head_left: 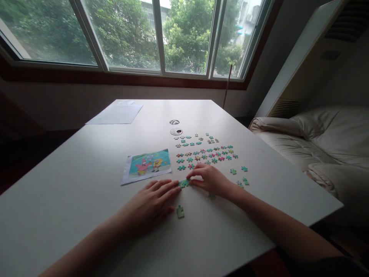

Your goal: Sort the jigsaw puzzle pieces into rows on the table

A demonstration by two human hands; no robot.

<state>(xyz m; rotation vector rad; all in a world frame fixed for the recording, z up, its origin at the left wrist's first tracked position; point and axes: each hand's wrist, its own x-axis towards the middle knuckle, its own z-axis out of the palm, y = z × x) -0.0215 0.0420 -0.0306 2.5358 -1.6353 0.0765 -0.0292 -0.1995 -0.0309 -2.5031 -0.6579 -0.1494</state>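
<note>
Some joined green jigsaw pieces (pixel 183 183) lie flat on the white table between my two hands. My left hand (pixel 157 196) rests flat with its fingers stretched out, the fingertips touching the left edge of these pieces. At their right edge, my right hand (pixel 209 177) pinches a jigsaw piece between thumb and forefinger; the fingers partly hide it. A single green jigsaw piece (pixel 180 211) lies nearer to me, just right of my left hand. Another loose piece (pixel 211 196) sits in shadow under my right wrist.
Loose jigsaw pieces (pixel 213 155) spread in rows beyond my right hand, with several more (pixel 244 169) to its right. A cartoon picture sheet (pixel 150 163) lies left of them. Farther back are a round table hole (pixel 176 131) and white paper (pixel 115 114). A sofa (pixel 317 138) stands right.
</note>
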